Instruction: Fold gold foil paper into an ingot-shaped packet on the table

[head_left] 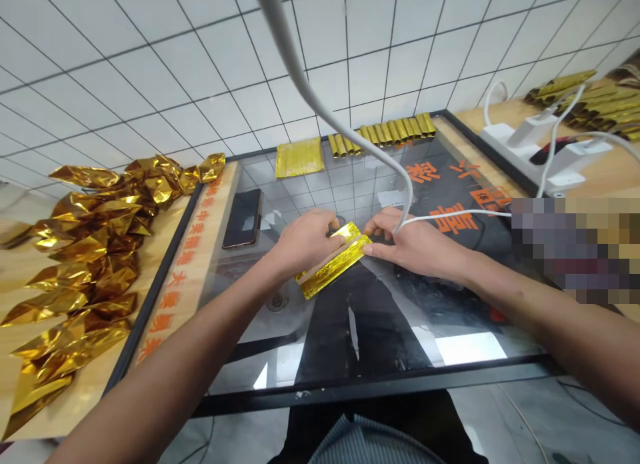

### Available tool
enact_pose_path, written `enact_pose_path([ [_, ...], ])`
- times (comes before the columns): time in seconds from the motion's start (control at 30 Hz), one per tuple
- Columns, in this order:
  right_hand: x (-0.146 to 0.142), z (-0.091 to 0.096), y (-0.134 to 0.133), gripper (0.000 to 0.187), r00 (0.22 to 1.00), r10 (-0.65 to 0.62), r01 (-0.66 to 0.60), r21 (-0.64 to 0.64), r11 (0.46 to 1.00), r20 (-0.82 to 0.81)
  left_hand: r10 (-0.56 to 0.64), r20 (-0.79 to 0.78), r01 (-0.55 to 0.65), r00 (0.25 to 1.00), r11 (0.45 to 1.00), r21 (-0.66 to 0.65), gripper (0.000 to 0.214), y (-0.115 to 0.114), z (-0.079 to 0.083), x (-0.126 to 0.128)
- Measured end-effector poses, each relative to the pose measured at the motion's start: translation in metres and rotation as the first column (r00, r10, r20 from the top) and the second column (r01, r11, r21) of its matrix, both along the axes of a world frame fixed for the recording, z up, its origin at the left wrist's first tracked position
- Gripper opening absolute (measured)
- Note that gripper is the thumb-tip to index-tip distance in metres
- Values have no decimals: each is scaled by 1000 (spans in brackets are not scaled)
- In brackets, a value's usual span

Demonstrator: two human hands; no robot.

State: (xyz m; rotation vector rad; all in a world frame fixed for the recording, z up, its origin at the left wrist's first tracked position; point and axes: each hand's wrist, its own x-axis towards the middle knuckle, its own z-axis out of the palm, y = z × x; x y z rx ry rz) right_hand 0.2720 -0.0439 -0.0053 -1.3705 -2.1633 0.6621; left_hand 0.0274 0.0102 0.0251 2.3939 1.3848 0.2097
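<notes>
White cable, both hands holding a gold foil sheet, glossy black-edged tabletop, tiled wall

I have both arms reaching in to the gold sheet, the left hand curled over its far edge, thumb flat, the right hand pinching its right end, fingers bent.
</notes>
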Motion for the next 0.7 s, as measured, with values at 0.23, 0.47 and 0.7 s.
enact_pose_path([
  [0.23, -5, -4, 1, 31, 979, -102, 95, -45, 994, -179, 384, 515, -215, 767, 909, -357, 14, 6, -12, -12],
  [0.47, -6, -6, 3, 43, 883, -99, 22, -169, 985, -458, 654, 715, -78, 249, 749, -658, 32, -11, -13, -7],
  [0.7, -3, 7, 6, 30, 883, -203, 99, -254, 962, -423, 653, 711, 45, 261, 728, -684, 48, -17, -18, -14],
])
